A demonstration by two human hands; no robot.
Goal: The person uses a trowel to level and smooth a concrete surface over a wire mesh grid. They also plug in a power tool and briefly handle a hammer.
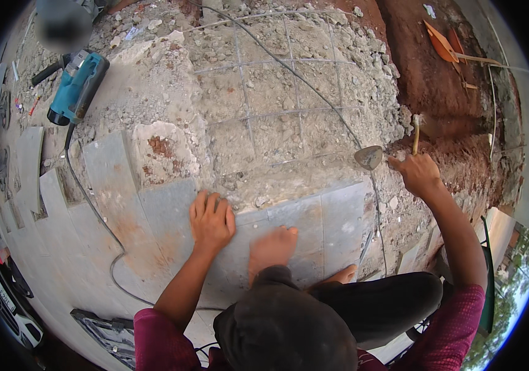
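My left hand point(211, 221) rests palm down on the grey stone tiles point(166, 201), fingers spread, close to the edge where they meet broken rubble. Out to the right, my right hand point(421, 174) is closed, and a pointed trowel blade point(369, 157) shows just left of its fingertips. The grip on the trowel is mostly hidden. From behind the same hand rises a short wooden handle point(416, 135) with a pale end; whether it belongs to the trowel I cannot tell. My bare foot point(274, 250), blurred, is on the tiles between my hands.
A teal power tool point(79, 86) lies at the upper left, its black cable point(94, 207) running over the tiles. Wire mesh point(270, 114) lies in the rubble ahead. A reddish trench point(450, 102) at right holds an orange-bladed tool point(441, 42). Loose slabs point(31, 164) stand at left.
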